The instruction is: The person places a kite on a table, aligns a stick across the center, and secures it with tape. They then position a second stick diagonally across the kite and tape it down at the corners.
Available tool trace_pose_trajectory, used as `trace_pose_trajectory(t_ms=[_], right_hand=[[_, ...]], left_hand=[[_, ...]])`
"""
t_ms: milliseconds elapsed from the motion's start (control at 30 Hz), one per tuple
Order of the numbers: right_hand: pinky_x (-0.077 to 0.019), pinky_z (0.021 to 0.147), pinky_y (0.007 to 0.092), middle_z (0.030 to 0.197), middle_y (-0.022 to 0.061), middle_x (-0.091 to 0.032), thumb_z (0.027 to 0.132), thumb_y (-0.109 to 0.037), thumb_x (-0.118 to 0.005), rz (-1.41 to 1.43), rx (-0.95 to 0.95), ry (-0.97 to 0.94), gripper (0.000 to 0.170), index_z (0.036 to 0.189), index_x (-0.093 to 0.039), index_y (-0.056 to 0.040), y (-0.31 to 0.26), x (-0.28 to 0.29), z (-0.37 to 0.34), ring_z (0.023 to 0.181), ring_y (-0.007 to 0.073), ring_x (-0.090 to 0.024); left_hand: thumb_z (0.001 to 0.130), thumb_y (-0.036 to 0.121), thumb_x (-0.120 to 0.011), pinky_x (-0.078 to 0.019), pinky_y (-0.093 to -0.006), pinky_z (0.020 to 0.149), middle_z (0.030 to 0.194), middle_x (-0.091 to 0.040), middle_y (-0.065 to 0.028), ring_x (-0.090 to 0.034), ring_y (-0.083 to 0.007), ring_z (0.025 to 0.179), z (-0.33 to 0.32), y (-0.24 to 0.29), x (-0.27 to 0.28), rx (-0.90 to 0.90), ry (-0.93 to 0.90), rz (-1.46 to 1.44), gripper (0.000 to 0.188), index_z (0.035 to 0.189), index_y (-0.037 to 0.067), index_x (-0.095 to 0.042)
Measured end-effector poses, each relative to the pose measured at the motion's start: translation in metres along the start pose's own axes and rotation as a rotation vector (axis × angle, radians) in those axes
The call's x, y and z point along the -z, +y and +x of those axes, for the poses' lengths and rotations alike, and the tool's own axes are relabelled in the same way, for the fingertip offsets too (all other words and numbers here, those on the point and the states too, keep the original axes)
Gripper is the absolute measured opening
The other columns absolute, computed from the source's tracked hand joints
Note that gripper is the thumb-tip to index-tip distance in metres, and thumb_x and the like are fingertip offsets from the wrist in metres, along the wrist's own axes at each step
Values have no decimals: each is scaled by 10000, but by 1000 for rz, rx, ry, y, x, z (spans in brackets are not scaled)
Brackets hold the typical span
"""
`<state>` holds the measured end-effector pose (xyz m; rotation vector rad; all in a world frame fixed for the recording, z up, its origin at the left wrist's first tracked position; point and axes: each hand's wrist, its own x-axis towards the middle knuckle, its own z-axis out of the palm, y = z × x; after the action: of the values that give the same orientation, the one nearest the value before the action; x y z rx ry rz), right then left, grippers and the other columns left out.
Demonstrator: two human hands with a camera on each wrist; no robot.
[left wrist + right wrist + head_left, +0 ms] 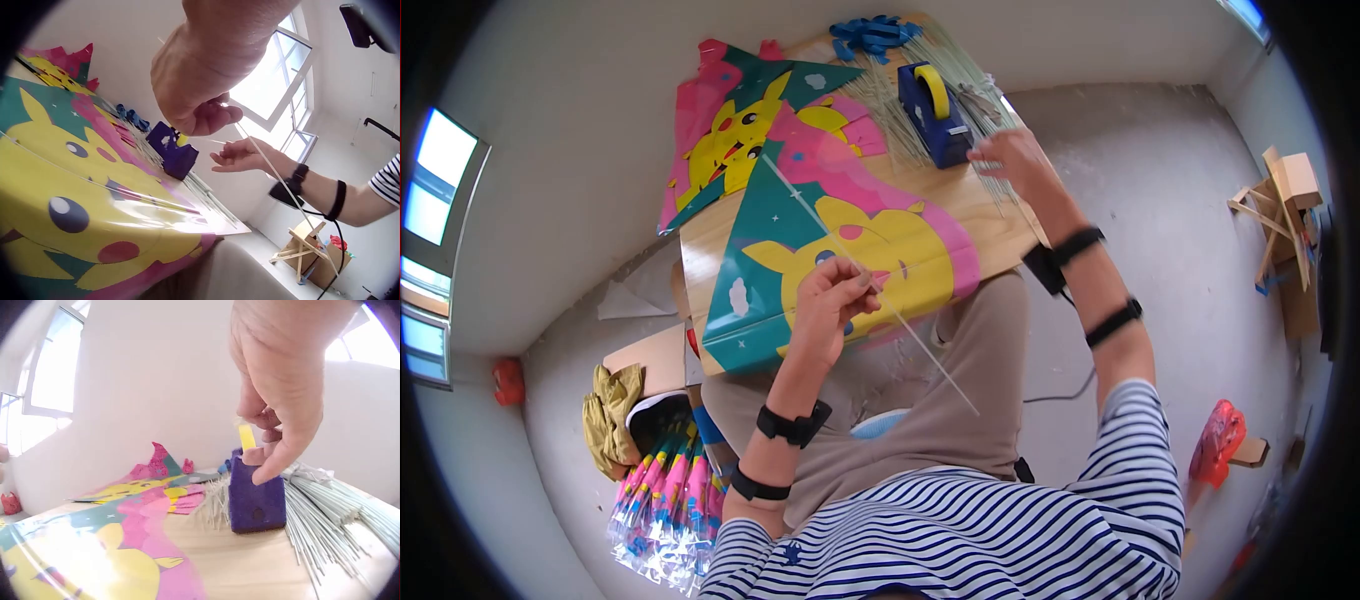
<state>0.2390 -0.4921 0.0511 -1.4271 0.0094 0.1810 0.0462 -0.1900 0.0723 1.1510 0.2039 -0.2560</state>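
thin white rod, pinched in grip of left hand, above pikachu-printed sheet at surface near edge. blue tape dispenser, toward right edge; right hand beside it, grip cannot be told.

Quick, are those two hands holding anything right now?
Left hand: closed, pinching a thin white stick.
Right hand: near the tape dispenser; can't tell whether it's holding anything.

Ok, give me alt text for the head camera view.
A person's left hand pinches a thin white stick above a glossy cartoon-printed sheet on a wooden table. The right hand is beside a blue tape dispenser.
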Motion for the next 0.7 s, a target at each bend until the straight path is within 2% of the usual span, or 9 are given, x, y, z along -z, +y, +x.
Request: trace_pose_trajectory(t_ms=[67, 100, 133, 167, 200, 267, 367, 467, 700], right_hand=[[-554, 843, 374, 945, 104, -647, 936, -155, -607, 98, 25, 36, 155, 928, -598, 0, -17, 5, -92, 1004, 289, -694], [-525, 896, 354, 915, 68, -648, 909, -152, -621, 62, -1, 3, 159, 870, -596, 0, -6, 26, -126, 965, 217, -679], [-513, 908, 350, 859, 43, -627, 877, -135, -635, -237, -28, -37, 142, 825, -602, -7, -21, 35, -174, 897, 162, -638], [-507, 895, 349, 827, 31, -607, 849, -106, -635, -99, -68, 10, 100, 810, -609, -17, -19, 42, -223, 834, 132, -595], [-467, 835, 303, 813, 26, -581, 827, -108, -637, -135, -112, 72, 89, 819, -609, -23, -15, 52, -270, 826, 146, -593], [-461, 815, 310, 813, 32, -598, 825, -105, -629, -10, -285, 215, 83, 818, -614, -23, -13, 55, -347, 838, 150, -612], [-481, 823, 317, 766, 20, -600, 815, -73, -586, -111, -329, 331, 48, 776, -602, -49, -9, 45, -383, 822, 168, -625], [-454, 821, 303, 756, 30, -620, 818, -88, -621, -88, -326, 293, 76, 804, -621, -14, 10, 47, -385, 811, 151, -620], [-493, 710, 293, 734, 29, -597, 868, -66, -604, -53, -289, 232, 85, 813, -614, -2, 26, 55, -385, 676, 139, -600]], left_hand=[[919, 55, -606, -530, -257, 675, 879, -660, -91, -636, -138, 723, 12, -4, -16, 47, -48, -4, 24, 913, 36, -593], [920, 54, -604, -531, -258, 675, 878, -660, -89, -636, -137, 725, 19, -7, -24, 69, -72, -6, 21, 912, 38, -593], [918, 54, -605, -536, -262, 676, 870, -657, -80, -636, -134, 723, 27, -15, -33, 87, -95, -9, 20, 914, 40, -593], [918, 55, -605, -537, -263, 676, 865, -654, -79, -637, -135, 721, 34, -23, -42, 119, -121, -25, 21, 914, 40, -591], [918, 55, -605, -539, -264, 677, 860, -652, -77, -637, -137, 720, 41, -32, -52, 151, -145, -40, 22, 914, 40, -589], [916, 53, -604, -542, -267, 675, 849, -647, -76, -638, -142, 718, 53, -49, -74, 210, -174, -53, 26, 922, 38, -584], [907, 41, -607, -548, -272, 669, 836, -641, -77, -638, -154, 713, 68, -70, -106, 298, -204, -52, 50, 944, 36, -574], [884, 8, -614, -555, -287, 656, 832, -643, -83, -639, -173, 698, 83, -84, -128, 348, -186, -92, 109, 976, 34, -562], [887, 6, -629, -547, -291, 639, 828, -653, -99, -640, -185, 704, 103, -89, -127, 244, -173, 24, 39, 918, 18, -607]])
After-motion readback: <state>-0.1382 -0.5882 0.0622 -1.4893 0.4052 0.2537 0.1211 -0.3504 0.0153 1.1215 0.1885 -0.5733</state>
